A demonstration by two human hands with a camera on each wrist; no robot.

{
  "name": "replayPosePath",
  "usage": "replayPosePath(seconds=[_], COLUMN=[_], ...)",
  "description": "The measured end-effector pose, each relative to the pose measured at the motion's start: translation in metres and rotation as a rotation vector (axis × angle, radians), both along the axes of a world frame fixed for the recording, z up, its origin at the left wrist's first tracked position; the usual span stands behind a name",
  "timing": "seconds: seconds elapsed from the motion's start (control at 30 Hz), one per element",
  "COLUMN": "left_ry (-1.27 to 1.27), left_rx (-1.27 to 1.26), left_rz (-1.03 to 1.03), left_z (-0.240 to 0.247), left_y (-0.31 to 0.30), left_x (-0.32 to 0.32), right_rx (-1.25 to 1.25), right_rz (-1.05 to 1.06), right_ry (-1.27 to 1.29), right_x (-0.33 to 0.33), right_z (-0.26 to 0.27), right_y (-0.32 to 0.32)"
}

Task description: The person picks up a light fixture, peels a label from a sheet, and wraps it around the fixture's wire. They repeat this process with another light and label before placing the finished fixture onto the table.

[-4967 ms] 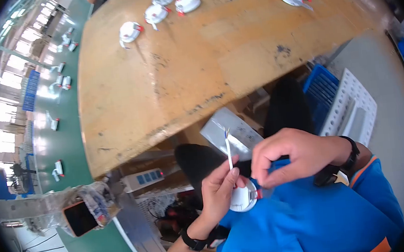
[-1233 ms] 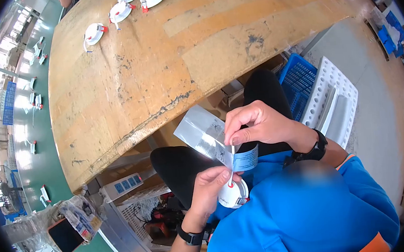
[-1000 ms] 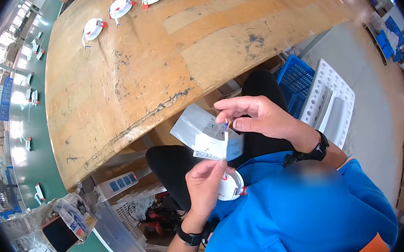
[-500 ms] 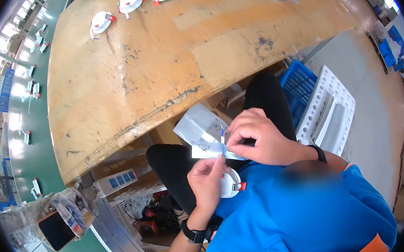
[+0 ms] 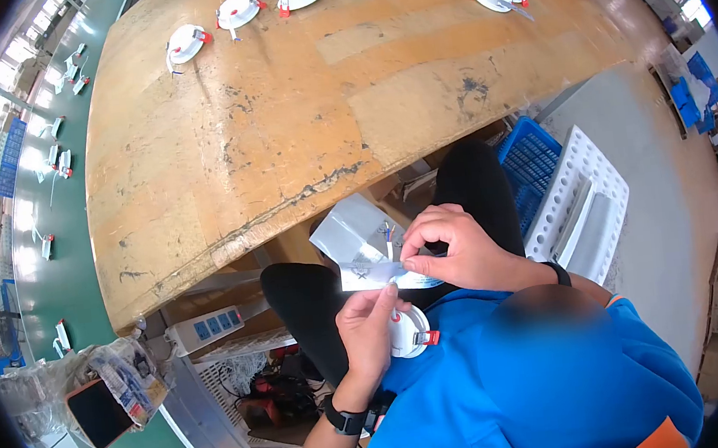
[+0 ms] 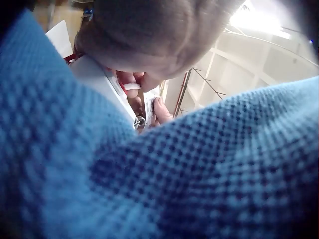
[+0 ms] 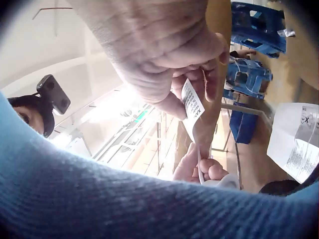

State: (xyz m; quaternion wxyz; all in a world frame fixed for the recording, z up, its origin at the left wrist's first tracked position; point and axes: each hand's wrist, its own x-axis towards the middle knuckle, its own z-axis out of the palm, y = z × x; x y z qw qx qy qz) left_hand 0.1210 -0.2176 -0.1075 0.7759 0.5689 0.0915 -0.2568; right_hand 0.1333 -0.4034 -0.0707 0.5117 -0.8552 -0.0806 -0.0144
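Observation:
In the head view the left hand (image 5: 366, 329) pinches the white cable of a round white lamp (image 5: 406, 333) with a red-tipped clip, held against the blue shirt. Bare wire ends (image 5: 389, 230) stick up above the label. The right hand (image 5: 463, 250) pinches a printed label (image 5: 372, 274) that lies across the cable. In the right wrist view the right hand (image 7: 164, 59) holds that label (image 7: 192, 107) between thumb and fingers, above the left fingertips. The left wrist view shows part of the lamp (image 6: 102, 82), partly hidden by the left hand (image 6: 154, 35) and cloth.
A transparent sheet (image 5: 350, 225) lies by the lap. Several white lamps (image 5: 238, 11) stand at the far side of the wooden table (image 5: 223, 159). A blue basket (image 5: 529, 161) and a white perforated tray (image 5: 592, 201) are at the right, a power strip (image 5: 205, 329) and phone (image 5: 99, 413) at the left.
Since the earlier frames, the right hand has moved from the wire ends down onto the label beside the cable. The label has swung across the cable. The left hand keeps its hold.

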Motion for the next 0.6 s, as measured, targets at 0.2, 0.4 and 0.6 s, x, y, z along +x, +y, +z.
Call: replayPosePath(seconds=[0.2, 0.4, 0.6], left_ry=[0.000, 0.033, 0.021], left_rx=[-0.030, -0.069, -0.092], left_rz=[-0.003, -0.004, -0.007], left_z=[-0.0001, 0.0035, 0.0032], left_y=[0.0002, 0.0009, 0.0012], left_x=[0.0003, -0.0007, -0.0020], right_rx=[0.078, 0.135, 0.141], right_rz=[0.011, 0.001, 0.011], right_ry=[0.056, 0.088, 0.090], right_x=[0.0052, 0.0064, 0.0064], right_z=[-0.0015, -0.0031, -0.0015], right_y=[-0.0013, 0.0003, -0.0003])
